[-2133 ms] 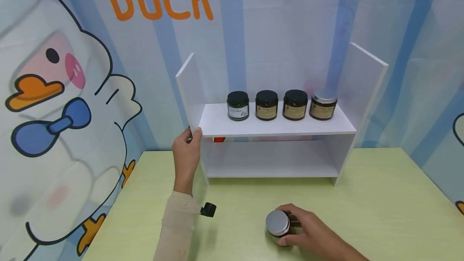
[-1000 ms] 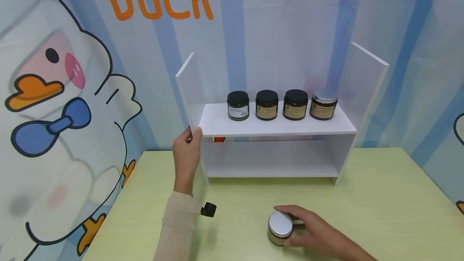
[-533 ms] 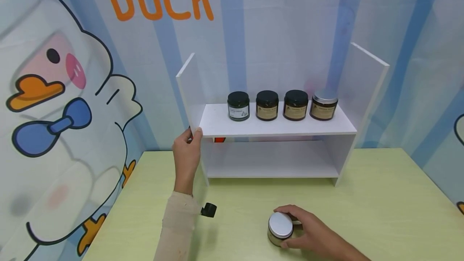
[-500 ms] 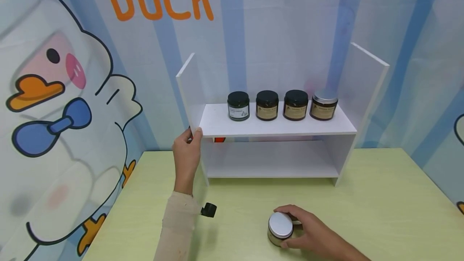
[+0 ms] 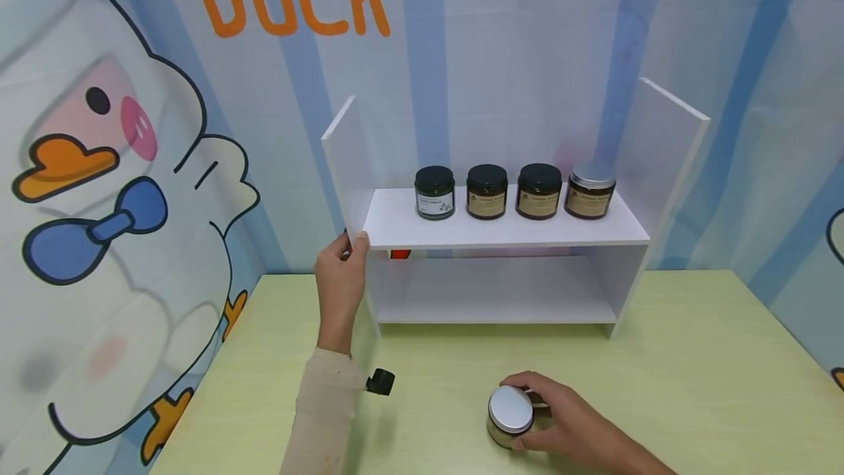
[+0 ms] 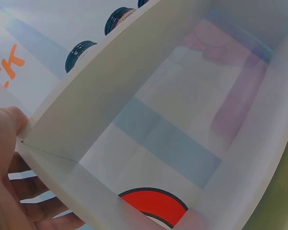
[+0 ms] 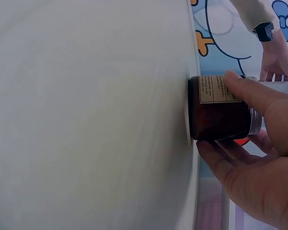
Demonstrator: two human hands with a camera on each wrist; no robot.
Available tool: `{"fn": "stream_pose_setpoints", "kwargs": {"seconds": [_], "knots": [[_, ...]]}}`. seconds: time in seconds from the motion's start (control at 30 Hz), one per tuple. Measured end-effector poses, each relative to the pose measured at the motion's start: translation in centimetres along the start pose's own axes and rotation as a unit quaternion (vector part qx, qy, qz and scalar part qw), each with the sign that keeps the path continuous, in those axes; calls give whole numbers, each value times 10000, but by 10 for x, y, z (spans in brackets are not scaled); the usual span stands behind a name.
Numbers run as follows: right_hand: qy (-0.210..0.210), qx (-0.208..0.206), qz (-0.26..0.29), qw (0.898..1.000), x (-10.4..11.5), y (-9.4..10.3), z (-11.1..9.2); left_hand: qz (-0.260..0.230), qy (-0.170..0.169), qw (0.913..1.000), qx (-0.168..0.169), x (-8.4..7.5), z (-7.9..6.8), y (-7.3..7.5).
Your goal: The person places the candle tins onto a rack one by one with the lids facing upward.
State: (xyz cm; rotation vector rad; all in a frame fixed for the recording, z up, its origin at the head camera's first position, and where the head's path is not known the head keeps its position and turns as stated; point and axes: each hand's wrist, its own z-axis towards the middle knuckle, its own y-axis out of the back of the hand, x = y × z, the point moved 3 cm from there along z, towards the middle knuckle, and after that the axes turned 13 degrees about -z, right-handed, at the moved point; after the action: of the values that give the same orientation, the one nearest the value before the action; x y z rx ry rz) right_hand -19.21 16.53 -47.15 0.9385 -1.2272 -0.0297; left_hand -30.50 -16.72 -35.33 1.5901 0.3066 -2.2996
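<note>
A dark amber glass jar (image 5: 511, 418) with a silver lid and a tan label stands upright on the table. My right hand (image 5: 560, 416) grips it from the right, thumb on the near side and fingers on the far side. In the right wrist view the jar's (image 7: 220, 108) base meets the tabletop. My left hand (image 5: 339, 277) holds the left side panel of a white two-tier shelf (image 5: 508, 237), thumb on its front edge. In the left wrist view the fingers (image 6: 43, 208) reach behind that panel.
Along the upper tier stand a white-labelled jar (image 5: 434, 193), two black-lidded jars with tan labels (image 5: 486, 193), (image 5: 538, 191) and a silver-lidded jar (image 5: 590, 193) at the right end. A duck-print cloth (image 5: 514, 57) hangs behind the pale green table (image 5: 712, 380).
The jar at my right hand went from slightly tilted to upright and shifted a little right. My right fingers loosened, then came round it again. My left hand stayed on the panel.
</note>
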Motion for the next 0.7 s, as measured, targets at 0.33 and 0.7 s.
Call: {"fn": "stream_pose_setpoints", "kwargs": {"seconds": [0.33, 0.7], "knots": [[221, -194, -295, 9991, 1, 1, -1, 47, -20, 10000, -44, 0, 1, 0], [3, -206, -324, 9993, -1, 2, 0, 104, 51, 9999, -70, -1, 1, 0]]}}
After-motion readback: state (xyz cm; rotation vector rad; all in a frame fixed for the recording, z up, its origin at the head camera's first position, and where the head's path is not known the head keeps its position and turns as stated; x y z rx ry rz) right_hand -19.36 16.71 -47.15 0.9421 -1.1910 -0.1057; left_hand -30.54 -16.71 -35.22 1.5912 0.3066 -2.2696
